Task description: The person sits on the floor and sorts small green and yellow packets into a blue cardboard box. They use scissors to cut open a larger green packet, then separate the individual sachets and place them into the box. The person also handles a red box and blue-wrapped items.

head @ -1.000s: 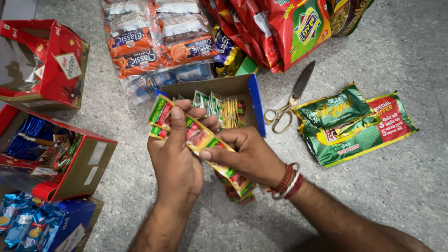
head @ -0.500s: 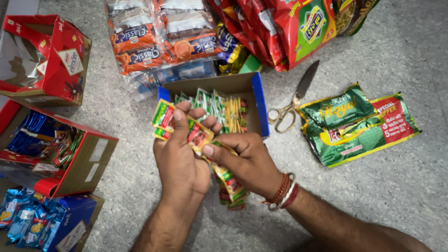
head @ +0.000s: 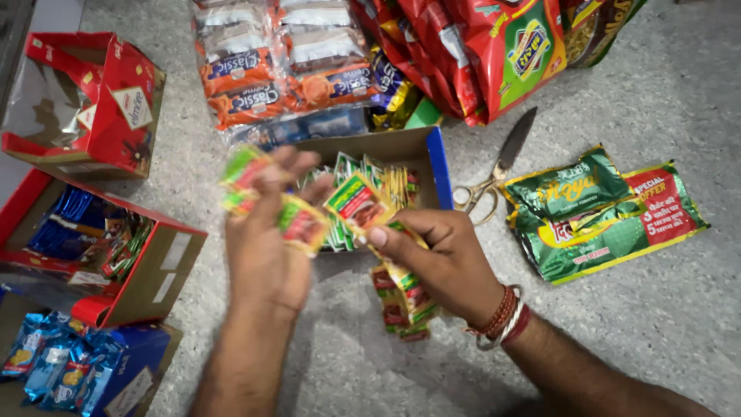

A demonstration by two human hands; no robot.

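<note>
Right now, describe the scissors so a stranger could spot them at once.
Find the open cardboard box with the blue edge, mid-floor. Just right of it lie the scissors, between the box and the green packets. They are the only metal thing there: dark blade, brass-coloured handles.

Sachet strip (head: 351,207) green, red, yellow; open box (head: 440,166) brown, blue edge; big pouches (head: 602,212) green-red
</note>
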